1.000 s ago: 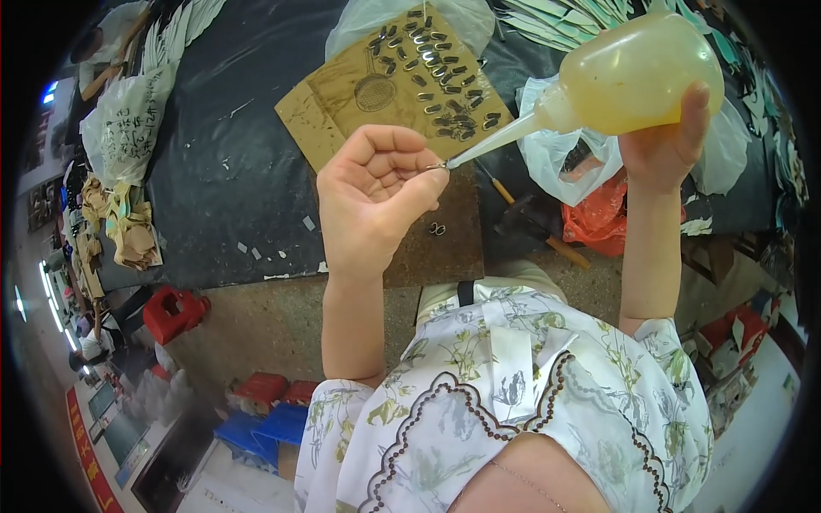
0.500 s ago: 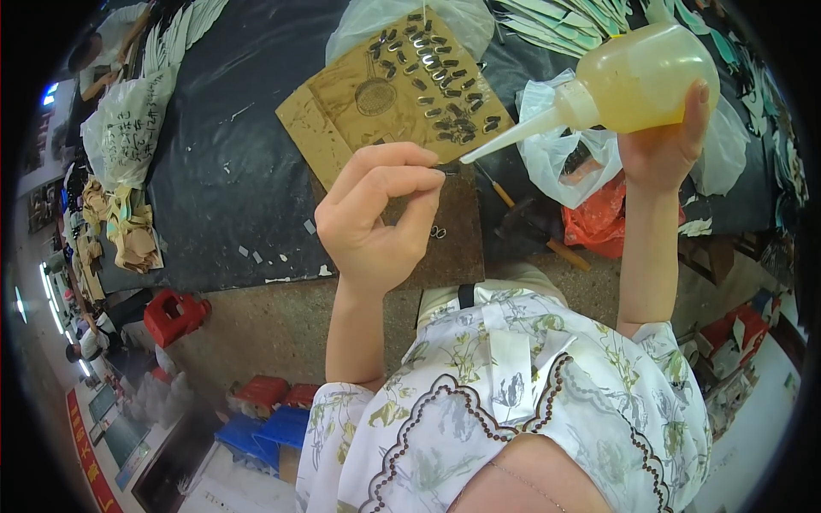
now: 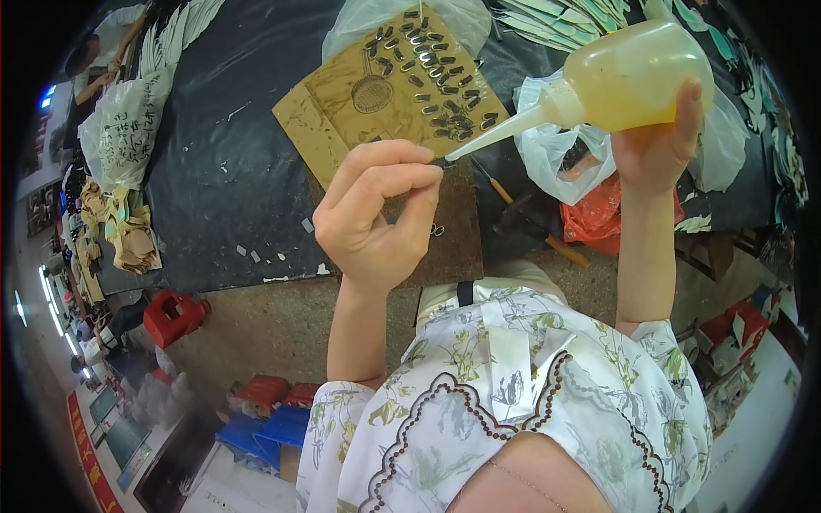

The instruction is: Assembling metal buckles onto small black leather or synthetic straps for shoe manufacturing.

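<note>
My right hand [image 3: 657, 152] is wrapped round a clear squeeze bottle [image 3: 637, 73] of yellow liquid. The bottle lies tilted on its side, and its long white nozzle points left and down. The nozzle's tip is right at the fingertips of my left hand [image 3: 376, 214], which are pinched together. Something small and thin sticks out between those fingers; its kind is too small to tell. Beyond my hands, a tan cardboard sheet [image 3: 333, 111] bears many small dark metal pieces [image 3: 445, 73] with shiny rims, set out in loose rows.
A hammer [image 3: 564, 250] and a wooden-handled tool [image 3: 501, 190] lie right of the brown board [image 3: 457, 244]. Nearby are a white plastic bag [image 3: 547, 162] and a red bag [image 3: 594, 214]. Pale green-white cut pieces [image 3: 556, 26] are piled at the back. A red jerrycan [image 3: 174, 316] stands at left.
The bottle and my right hand have shifted slightly left, bringing the nozzle's tip to my left fingertips. My left hand has hardly moved.
</note>
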Motion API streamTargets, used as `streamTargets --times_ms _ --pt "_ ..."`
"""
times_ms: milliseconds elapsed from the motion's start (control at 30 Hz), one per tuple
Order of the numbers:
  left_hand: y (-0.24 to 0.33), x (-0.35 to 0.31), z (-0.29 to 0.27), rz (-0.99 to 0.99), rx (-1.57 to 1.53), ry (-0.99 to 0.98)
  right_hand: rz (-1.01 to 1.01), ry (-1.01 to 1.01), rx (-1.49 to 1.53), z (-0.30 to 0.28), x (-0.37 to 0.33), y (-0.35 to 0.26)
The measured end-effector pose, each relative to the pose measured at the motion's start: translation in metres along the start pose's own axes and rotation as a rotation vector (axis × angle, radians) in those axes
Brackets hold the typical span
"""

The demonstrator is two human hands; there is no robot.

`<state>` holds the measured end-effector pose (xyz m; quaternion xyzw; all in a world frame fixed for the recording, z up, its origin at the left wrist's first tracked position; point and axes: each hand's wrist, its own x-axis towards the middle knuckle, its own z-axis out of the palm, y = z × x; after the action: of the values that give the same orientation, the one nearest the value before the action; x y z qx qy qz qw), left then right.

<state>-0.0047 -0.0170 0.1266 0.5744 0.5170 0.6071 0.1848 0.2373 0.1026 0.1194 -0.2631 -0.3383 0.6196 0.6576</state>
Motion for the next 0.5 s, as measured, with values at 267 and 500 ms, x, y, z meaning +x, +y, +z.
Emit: streamTargets --times_ms 267,500 --pt "-0.006 0.005 -0.003 -0.017 0.001 0.021 0.021 -0.015 -0.121 0.009 0.000 0.006" --pt "-0.056 -0.002 0.009 -0.385 -0.184 0.080 0.141 0.069 0.018 -0.009 -0.017 0.004"
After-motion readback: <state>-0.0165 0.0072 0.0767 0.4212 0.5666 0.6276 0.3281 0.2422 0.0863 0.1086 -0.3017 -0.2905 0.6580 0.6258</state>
